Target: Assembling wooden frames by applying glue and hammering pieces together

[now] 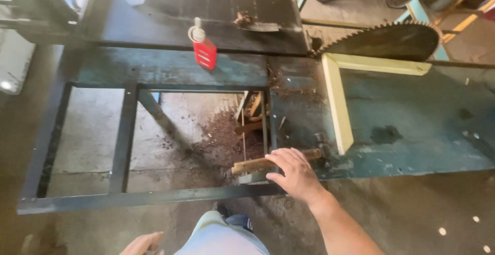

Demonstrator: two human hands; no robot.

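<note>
Head view: my right hand (pixel 295 173) rests palm down at the near edge of the dark, worn tabletop (pixel 412 131), fingers (pixel 281 158) spread and laid over a wooden-handled hammer (pixel 273 161). The grip is loose and open: the fingers cover the handle's middle but are not wrapped around it. The handle runs out to the left of the grip, over the open steel frame (pixel 124 146); the hammer's dark head (pixel 324 149) lies just to the right of the fingertips, on the tabletop.

Just beyond the grip and to its right, a pale yellow L-shaped wooden guide (pixel 337 105) lies flat on the tabletop, its long arm pointing back toward my hand, its near end close to the hammer's head. Farther off in the same direction, a large toothed circular saw blade (pixel 386 41) rises through the tabletop behind the guide's short arm.

Left of the grip, through the frame, wood chips and sawdust (pixel 221 136) lie heaped on the concrete floor (pixel 87 131), with scraps of wood (pixel 251 113) beside them. Well beyond the grip and to the left, a small red bottle with a white cap (pixel 202 46) lies on a dark raised panel (pixel 216 7).

My left hand (pixel 142 243) shows only in part at the bottom edge, well below and to the left of the right one, beside my light trouser leg (pixel 219 237); I cannot tell whether its grip is open or closed.
</note>
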